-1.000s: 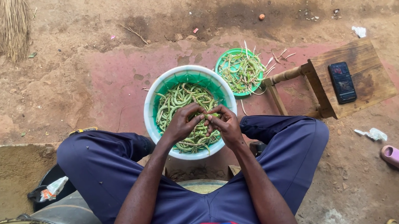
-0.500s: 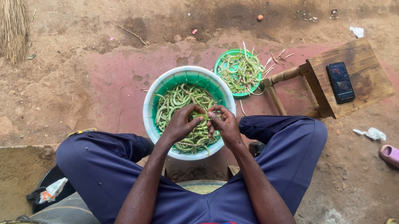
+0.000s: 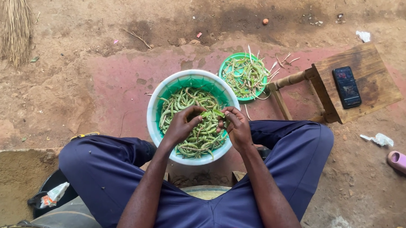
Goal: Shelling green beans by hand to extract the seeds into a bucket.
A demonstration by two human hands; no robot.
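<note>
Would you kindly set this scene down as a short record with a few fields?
setting: bare earth ground, person seated, seen from above
left hand: over the large bowl, fingers on a green bean pod
right hand: pinching the same pod's other end
large bowl: white rim, green inside, full of pods
small green bowl: holds stringy trimmings
wooden stool: carries a dark phone
also: pink sandal, straw broom

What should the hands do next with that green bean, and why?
Probably pull the bean apart. Both the left hand and the right hand pinch it over the big bowl of beans, and bits already lie in the small green plate nearby.
</note>
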